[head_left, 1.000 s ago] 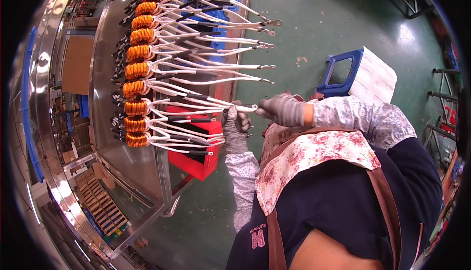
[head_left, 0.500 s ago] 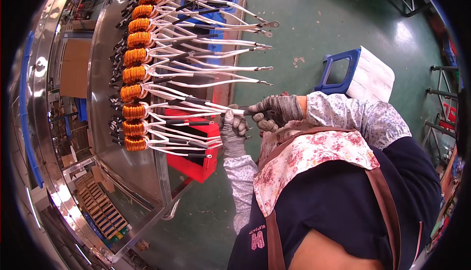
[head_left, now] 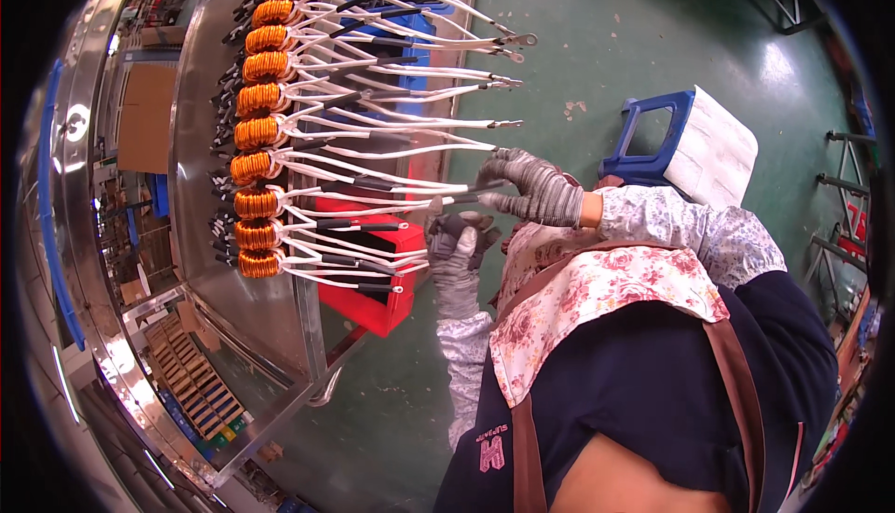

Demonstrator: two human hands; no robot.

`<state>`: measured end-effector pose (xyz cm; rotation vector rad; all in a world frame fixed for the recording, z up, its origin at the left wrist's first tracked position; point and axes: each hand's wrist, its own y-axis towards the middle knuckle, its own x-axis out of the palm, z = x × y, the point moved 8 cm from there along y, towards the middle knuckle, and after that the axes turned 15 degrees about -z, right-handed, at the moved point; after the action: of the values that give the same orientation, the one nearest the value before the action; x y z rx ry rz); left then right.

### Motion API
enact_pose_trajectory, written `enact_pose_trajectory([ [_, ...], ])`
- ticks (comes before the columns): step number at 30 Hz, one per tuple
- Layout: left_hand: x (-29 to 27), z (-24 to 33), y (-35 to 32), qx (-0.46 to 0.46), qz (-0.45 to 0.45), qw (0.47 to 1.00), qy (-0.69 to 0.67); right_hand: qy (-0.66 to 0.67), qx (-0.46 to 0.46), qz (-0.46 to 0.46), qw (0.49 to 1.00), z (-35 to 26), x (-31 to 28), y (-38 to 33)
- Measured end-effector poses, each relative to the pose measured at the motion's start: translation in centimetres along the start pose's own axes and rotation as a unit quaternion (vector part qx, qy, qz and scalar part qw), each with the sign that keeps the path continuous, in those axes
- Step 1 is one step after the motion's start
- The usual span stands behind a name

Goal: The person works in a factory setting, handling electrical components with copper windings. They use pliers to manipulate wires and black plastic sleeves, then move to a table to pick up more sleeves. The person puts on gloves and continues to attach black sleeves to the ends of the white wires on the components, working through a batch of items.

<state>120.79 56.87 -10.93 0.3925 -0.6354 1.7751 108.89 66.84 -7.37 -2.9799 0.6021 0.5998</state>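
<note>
Orange wire-wound ring coils (head_left: 255, 169) stand in a row along a metal table edge, their white sleeved wires (head_left: 401, 151) reaching toward me. My right hand (head_left: 536, 188), in a grey striped glove, has thumb and forefinger closed at the dark end of one white wire (head_left: 410, 203). Just below that wire is my left hand (head_left: 457, 250), gloved too. Its fingers are curled, with the thumb tip up near the wire; what lies inside them is hidden. Black sleeves (head_left: 375, 183) sit on several wires, and some ends carry metal ring lugs (head_left: 528, 39).
A red bin (head_left: 378, 312) sits beneath the nearest wires. Blue bins (head_left: 419, 56) are under the farther ones. To the right, a blue stool (head_left: 671, 131) with a white cover stands on the green floor (head_left: 550, 56). A wooden pallet (head_left: 191, 378) lies at lower left.
My right hand has shifted slightly up, its fingers less curled and now at the wire's end. My left hand has moved a little down and right, off the wire it gripped.
</note>
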Motion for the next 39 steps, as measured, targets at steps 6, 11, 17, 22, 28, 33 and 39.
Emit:
enact_pose_trajectory([
  [6,3.5,-2.7,3.8,0.057,-0.090,0.982,0.155,0.036,-0.030,0.010,0.999,0.3,-1.0,-1.1],
  [11,4.3,-4.3,5.7,-0.074,-0.072,0.964,0.245,0.349,0.102,0.046,0.931,4.5,-2.5,-3.1],
  [17,-5.8,-8.3,8.4,-0.080,0.033,0.993,-0.085,0.611,0.162,0.095,0.769,9.9,-4.4,-6.2],
  [22,-7.3,-7.6,11.4,-0.064,0.071,0.989,-0.115,0.462,0.284,-0.033,0.840,12.1,-2.8,-9.0],
  [28,-2.3,-4.8,11.8,-0.066,-0.001,0.992,-0.106,0.393,0.232,-0.041,0.889,13.7,-0.1,-7.3],
  [33,-2.1,-3.9,11.2,-0.069,-0.001,0.994,-0.086,0.410,0.241,-0.068,0.877,9.9,-0.8,-6.4],
  [39,-1.2,-3.8,11.6,-0.060,0.026,0.995,-0.074,0.424,0.248,-0.010,0.871,9.0,-1.9,-7.2],
])
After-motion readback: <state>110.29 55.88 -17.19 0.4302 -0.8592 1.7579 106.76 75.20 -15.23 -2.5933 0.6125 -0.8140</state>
